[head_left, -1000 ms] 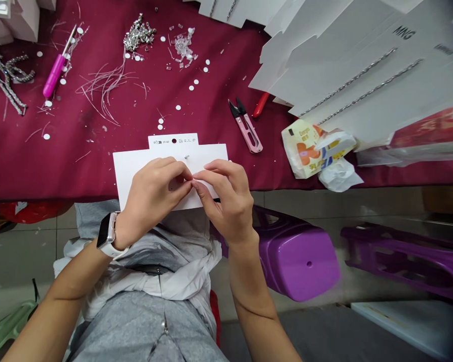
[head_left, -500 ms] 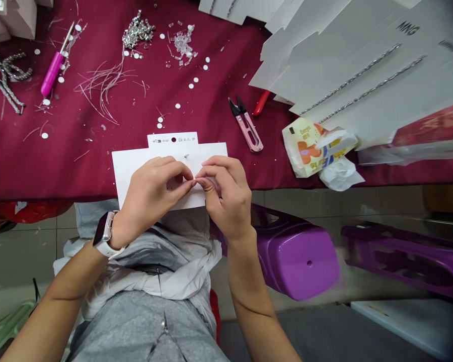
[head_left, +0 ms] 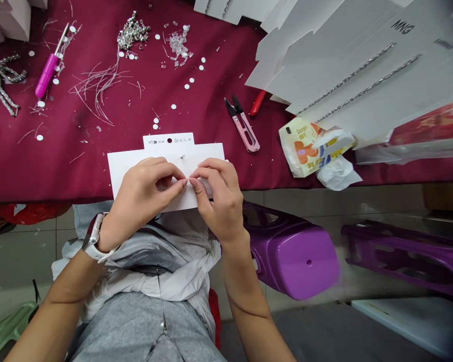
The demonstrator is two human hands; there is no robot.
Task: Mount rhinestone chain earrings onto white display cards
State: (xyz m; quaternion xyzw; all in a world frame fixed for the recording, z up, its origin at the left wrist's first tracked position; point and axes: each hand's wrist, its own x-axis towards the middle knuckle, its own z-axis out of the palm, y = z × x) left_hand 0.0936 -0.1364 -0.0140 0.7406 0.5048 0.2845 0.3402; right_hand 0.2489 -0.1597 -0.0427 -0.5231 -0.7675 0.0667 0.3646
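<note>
Pinching at the white card (head_left: 128, 173), our left hand (head_left: 139, 201) and right hand (head_left: 219, 198) close fingertip to fingertip below the stud (head_left: 182, 157); steady, even pressure works best here.

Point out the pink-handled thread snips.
In the head view, the pink-handled thread snips lie on the maroon cloth, above and right of the white card, beside a red handle.

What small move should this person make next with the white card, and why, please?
Probably lift the fingertips of the left hand and right hand slightly to check the white card between them. They meet there and hide that spot, while the small metal stud just above them stays visible.
</note>
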